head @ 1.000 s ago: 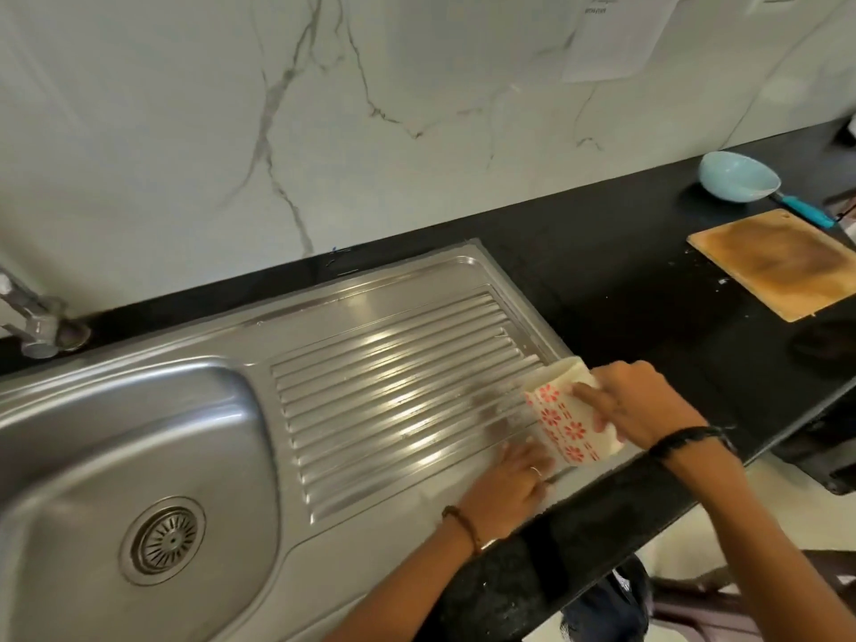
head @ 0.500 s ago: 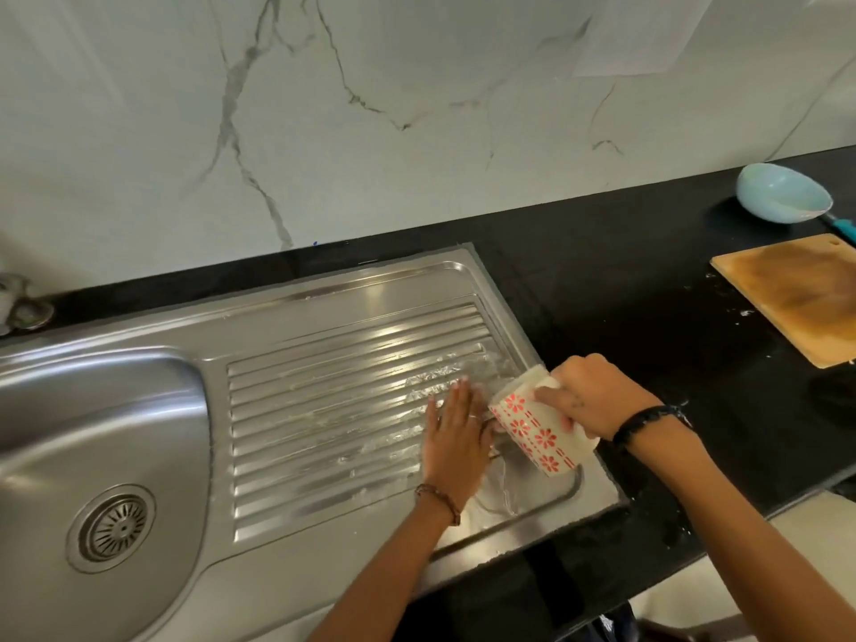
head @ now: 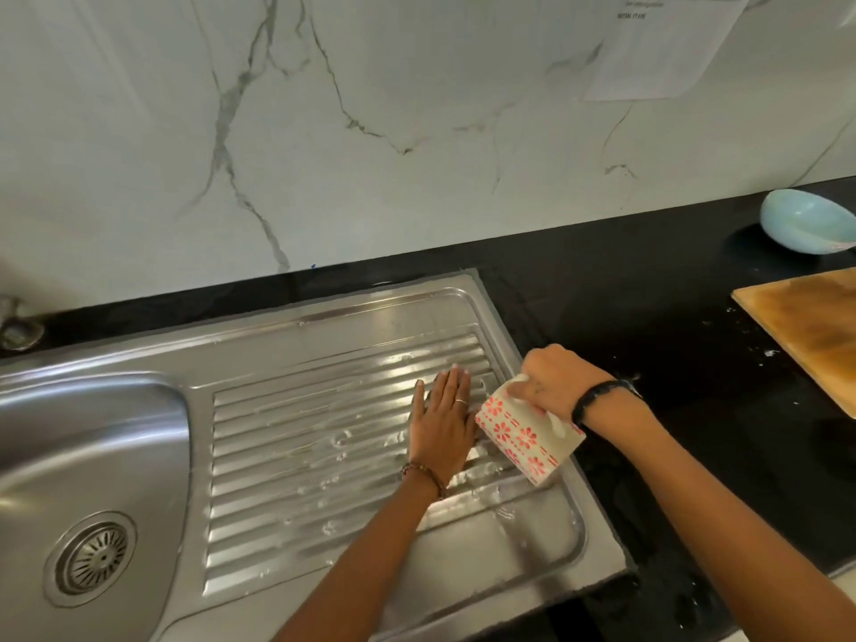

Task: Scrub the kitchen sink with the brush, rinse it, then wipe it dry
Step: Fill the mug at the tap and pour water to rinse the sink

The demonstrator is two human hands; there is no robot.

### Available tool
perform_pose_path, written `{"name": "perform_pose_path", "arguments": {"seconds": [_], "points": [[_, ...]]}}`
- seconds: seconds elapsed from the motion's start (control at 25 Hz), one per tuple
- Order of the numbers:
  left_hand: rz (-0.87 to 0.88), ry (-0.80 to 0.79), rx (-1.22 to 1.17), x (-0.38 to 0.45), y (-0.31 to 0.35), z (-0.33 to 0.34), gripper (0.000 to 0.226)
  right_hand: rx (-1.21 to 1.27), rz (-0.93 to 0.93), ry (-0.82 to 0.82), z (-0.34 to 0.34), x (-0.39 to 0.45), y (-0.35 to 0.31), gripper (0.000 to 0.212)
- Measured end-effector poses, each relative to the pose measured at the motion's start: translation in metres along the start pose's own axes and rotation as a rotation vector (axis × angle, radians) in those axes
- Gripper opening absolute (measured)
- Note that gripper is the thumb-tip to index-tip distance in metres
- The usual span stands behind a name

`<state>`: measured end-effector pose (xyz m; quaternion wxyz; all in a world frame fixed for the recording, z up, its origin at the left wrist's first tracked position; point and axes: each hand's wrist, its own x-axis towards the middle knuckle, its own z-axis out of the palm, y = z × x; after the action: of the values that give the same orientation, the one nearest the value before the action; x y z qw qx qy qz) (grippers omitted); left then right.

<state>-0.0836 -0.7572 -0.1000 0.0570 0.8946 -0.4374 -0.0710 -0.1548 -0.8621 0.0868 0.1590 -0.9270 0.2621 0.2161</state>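
Rinsing step, it seems: right hand (head: 553, 382) grips a tipped mug (head: 525, 435) over the wet drainboard (head: 324, 456); left hand (head: 442, 421) lies flat, fingers straight, spreading water. Next: sweep toward the basin (head: 92, 456).

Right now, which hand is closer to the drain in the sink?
Left. The left hand lies flat on the ribbed drainboard, right of the drain; the right hand, holding the patterned cup, is farther right.
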Motion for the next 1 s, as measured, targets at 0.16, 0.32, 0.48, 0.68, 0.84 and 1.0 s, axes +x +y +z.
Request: {"name": "perform_pose_path", "arguments": {"seconds": [0.16,0.32,0.48,0.68,0.84,1.0], "points": [[-0.048,-0.01,0.063,0.044,-0.024,-0.011,0.068,-0.101,-0.077,0.047,-0.024,0.048,-0.031,0.038],[-0.178,0.013,0.01,0.058,-0.052,-0.014,0.068,-0.171,-0.173,0.054,-0.032,0.065,-0.057,0.037],[-0.338,0.068,-0.073,0.036,-0.092,-0.015,0.062,-0.185,-0.234,0.094,-0.03,0.053,-0.078,0.035],[-0.49,0.144,-0.171,-0.023,-0.16,-0.023,0.06,-0.121,-0.269,0.157,-0.019,0.029,-0.103,0.03],[-0.494,0.124,-0.141,-0.074,-0.217,-0.034,0.072,0.029,-0.246,0.146,-0.01,0.015,-0.141,0.036],[-0.503,0.184,-0.175,-0.127,-0.286,-0.05,0.105,0.33,-0.265,0.065,0.011,0.014,-0.202,0.03]]}}
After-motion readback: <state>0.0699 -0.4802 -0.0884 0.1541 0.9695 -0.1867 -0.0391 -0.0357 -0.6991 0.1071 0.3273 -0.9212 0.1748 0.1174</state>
